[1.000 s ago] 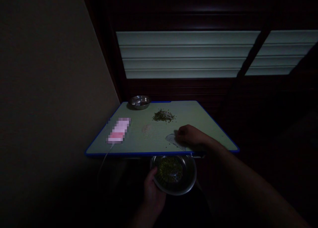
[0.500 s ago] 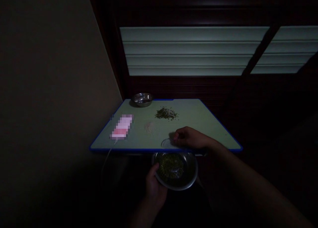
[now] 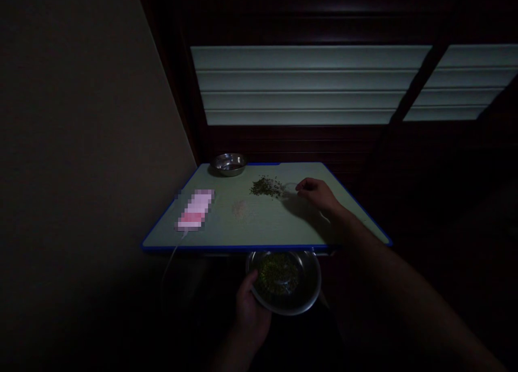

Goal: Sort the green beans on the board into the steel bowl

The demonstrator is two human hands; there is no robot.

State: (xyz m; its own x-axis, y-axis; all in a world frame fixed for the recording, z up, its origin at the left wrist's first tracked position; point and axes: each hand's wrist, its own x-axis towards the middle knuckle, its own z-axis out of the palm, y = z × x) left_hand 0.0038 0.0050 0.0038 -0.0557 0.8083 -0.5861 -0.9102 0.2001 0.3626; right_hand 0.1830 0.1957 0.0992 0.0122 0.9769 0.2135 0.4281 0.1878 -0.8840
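Observation:
My left hand [image 3: 251, 310] grips the rim of a steel bowl [image 3: 311, 299] just below the table's front edge, thumb over the rim. Small green grains, like mung beans [image 3: 277, 272], lie in this bowl. Above the table, my right hand [image 3: 318, 194] has its fingers pinched on a clear, rounded piece [image 3: 290, 187]; its exact kind is hard to make out in the dim light. The clear piece is at the right side of a loose pile of dark green grains [image 3: 263, 186]. Closer to me lies a small patch of pale grains [image 3: 239, 210].
A second steel bowl [image 3: 229, 166] stands at the table's back left corner. A blurred-out phone [image 3: 196, 210] with a white cable [image 3: 172, 261] lies at the left. The pale table [image 3: 283, 231] has a blue edge. A wall and dark slatted panels surround it.
My right hand has moved away from the front edge, up to the green pile, taking the clear piece along. My left hand still holds the bowl in place. The view has shifted slightly.

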